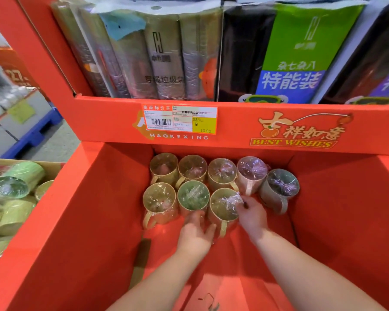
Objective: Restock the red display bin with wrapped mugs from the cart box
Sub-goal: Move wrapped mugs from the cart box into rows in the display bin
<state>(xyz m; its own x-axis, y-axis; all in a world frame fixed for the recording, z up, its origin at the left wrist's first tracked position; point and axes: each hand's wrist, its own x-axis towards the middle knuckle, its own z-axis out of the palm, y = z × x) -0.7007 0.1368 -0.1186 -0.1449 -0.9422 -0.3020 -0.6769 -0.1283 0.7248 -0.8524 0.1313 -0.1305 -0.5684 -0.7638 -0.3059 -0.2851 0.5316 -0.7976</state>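
The red display bin [94, 198] holds several plastic-wrapped mugs standing in two rows at its back. My left hand [195, 234] reaches in from below and grips the lower side of the green mug [192, 195] in the front row. My right hand [253, 215] curls round the right side of the yellow mug [222, 206] beside it, fingertips at the crinkled wrap on its rim. A grey mug [279, 187] stands tilted at the right end. The cart box [53, 165] at the left edge holds more wrapped green and yellow mugs [16, 187].
Above the bin, a red shelf front [234, 126] carries a price label [180, 118], and packs of rubbish bags [162, 55] stand on that shelf. The bin's red floor [234, 277] shows in front of the mugs. A blue pallet [32, 133] lies far left.
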